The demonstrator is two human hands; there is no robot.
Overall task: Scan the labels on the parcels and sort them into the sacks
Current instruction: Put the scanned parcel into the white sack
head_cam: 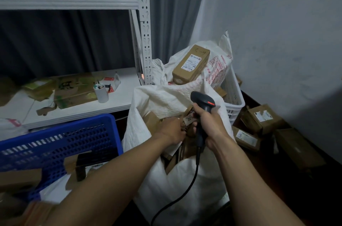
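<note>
Sack (pixel 157 100) of white woven plastic stands open directly under the hands, with brown cardboard parcels heaped inside. Left hand (pixel 172 130) reaches into its mouth, fingers curled on a small brown parcel (pixel 190 117) whose white label faces up; the fingertips are partly hidden, so the hold reads as a pinch at the parcel's near edge. Right hand (pixel 206 122), just beside that parcel, is wrapped tight round the handle of a black scanner (pixel 201 99), whose head rises above the fist. Its cable (pixel 187 185) trails down toward the viewer between the forearms. Beyond the hands a second sack (pixel 218 66) sits in a white crate (pixel 234 94), with a long box (pixel 191 63) lying on top of it. Right of the hands, more boxes (pixel 262 118) lie on the dark floor. Left of the hands is a blue crate (pixel 55 142), and beyond it a white shelf (pixel 120 100) carrying flattened card and a cup (pixel 101 94). The held parcel is probably light and stiff, cardboard with firm edges, easy to lift one-handed. Gripping it by its sides would keep the label uncovered for the scanner. The sack is soft and may slump, so its rim could fold over the parcels.
</note>
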